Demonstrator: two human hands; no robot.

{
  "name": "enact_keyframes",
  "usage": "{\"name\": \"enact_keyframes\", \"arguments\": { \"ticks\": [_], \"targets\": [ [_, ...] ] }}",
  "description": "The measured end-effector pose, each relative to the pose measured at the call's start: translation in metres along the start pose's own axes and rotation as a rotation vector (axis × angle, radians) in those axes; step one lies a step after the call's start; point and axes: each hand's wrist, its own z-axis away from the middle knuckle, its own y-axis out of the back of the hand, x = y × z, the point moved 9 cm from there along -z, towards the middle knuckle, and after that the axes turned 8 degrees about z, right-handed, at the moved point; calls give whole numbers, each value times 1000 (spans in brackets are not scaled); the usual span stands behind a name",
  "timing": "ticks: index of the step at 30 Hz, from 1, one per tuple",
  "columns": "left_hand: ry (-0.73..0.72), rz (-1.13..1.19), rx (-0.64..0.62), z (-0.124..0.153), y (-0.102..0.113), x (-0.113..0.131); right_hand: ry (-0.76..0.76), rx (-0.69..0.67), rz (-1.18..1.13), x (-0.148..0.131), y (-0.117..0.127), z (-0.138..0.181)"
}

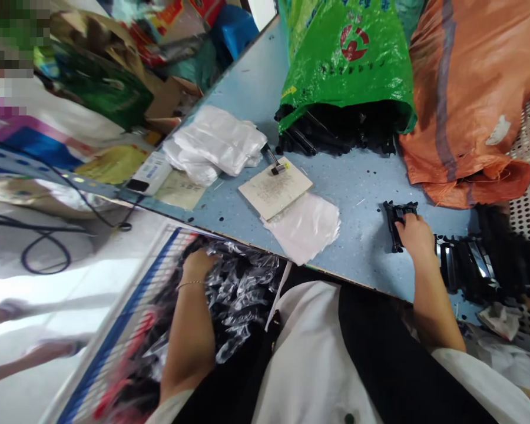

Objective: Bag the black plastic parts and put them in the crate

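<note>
My right hand is closed on black plastic parts at the right side of the blue table. To its right lies a row of similar black parts. My left hand is over a basket below the table edge, close to black items in clear plastic bags. Its fingers are blurred, so I cannot tell whether they grip one. A stack of clear plastic bags lies at the table's front edge, partly under a beige board with a small black tool on it.
A green sack spills black parts at the back. An orange woven sack stands at the right. More white plastic bags and a white box lie on the left. Dark cables hang beyond the table's left end.
</note>
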Motion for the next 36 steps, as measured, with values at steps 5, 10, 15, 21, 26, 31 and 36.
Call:
{"name": "enact_keyframes", "arguments": {
  "ticks": [5, 10, 15, 21, 26, 31, 36],
  "targets": [
    [-110, 155, 319, 53, 17, 82, 8, -141, 158, 12, -9, 17],
    [-757, 235, 180, 122, -48, 258, 32, -171, 123, -2, -21, 34],
    [-721, 389, 90, 92, -77, 283, 38, -139, -165, 11, -31, 40],
    [-444, 1057, -203, 46, -84, 244, -26, -561, -1411, -36, -72, 76],
    [-438, 1147, -214, 46, -85, 242, -167, -972, -1849, -112, -99, 111],
    [-375, 1210, -278, 49, -90, 240, -244, -1150, -2023, -121, -95, 113],
    [-386, 1232, -272, 49, -91, 243, -224, -1199, -1971, -112, -86, 117]
  ]
}}
